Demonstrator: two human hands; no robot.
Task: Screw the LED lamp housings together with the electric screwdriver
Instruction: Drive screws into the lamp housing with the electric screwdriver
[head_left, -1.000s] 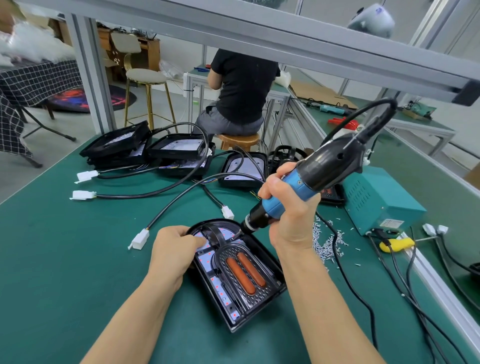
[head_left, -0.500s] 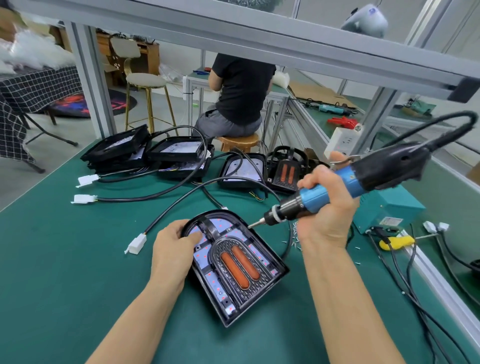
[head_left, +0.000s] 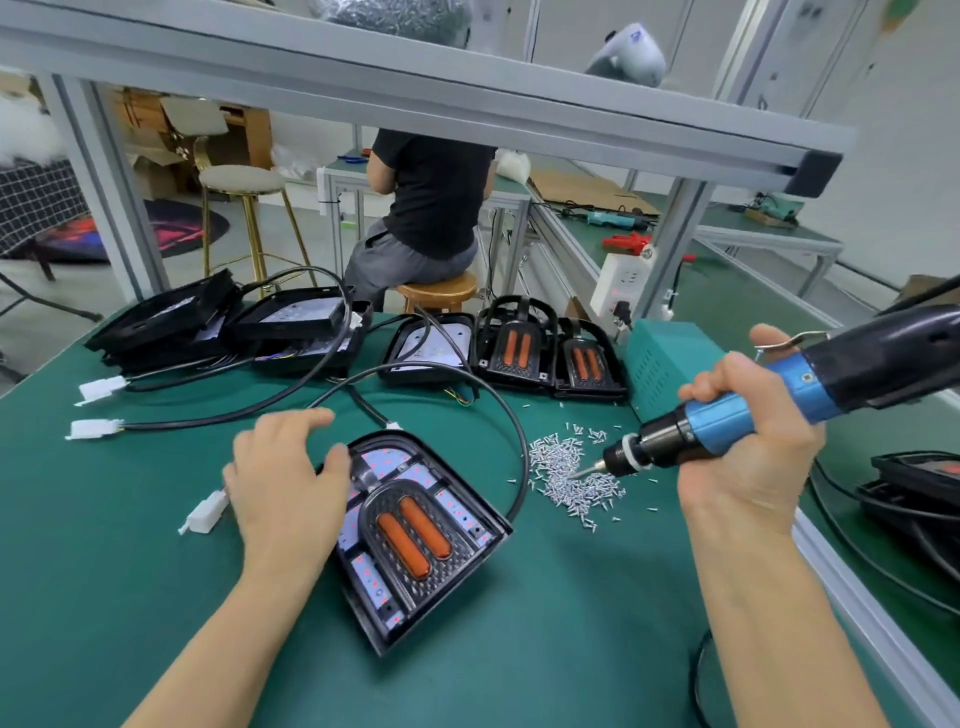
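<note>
A black arch-shaped LED lamp housing (head_left: 415, 535) with two orange strips lies flat on the green bench in front of me. My left hand (head_left: 285, 483) rests at its left edge, thumb touching the rim, fingers spread and relaxed. My right hand (head_left: 748, 447) grips the blue and black electric screwdriver (head_left: 737, 415), held nearly level. Its bit tip dips into a pile of small silver screws (head_left: 566, 478) right of the housing. The housing's black cable (head_left: 498, 415) loops behind it to a white connector (head_left: 205, 512).
Several more lamp housings (head_left: 550, 353) and open black housings (head_left: 291, 322) line the back of the bench, with cables and white plugs (head_left: 93, 428) at left. A teal power box (head_left: 665, 364) stands at right. Stacked housings (head_left: 919, 488) sit at the far right. A person sits on a stool (head_left: 436, 291) beyond.
The screwdriver has swung away from the housing's top edge to the right, down to the screw pile. My left hand has loosened and its fingers have spread.
</note>
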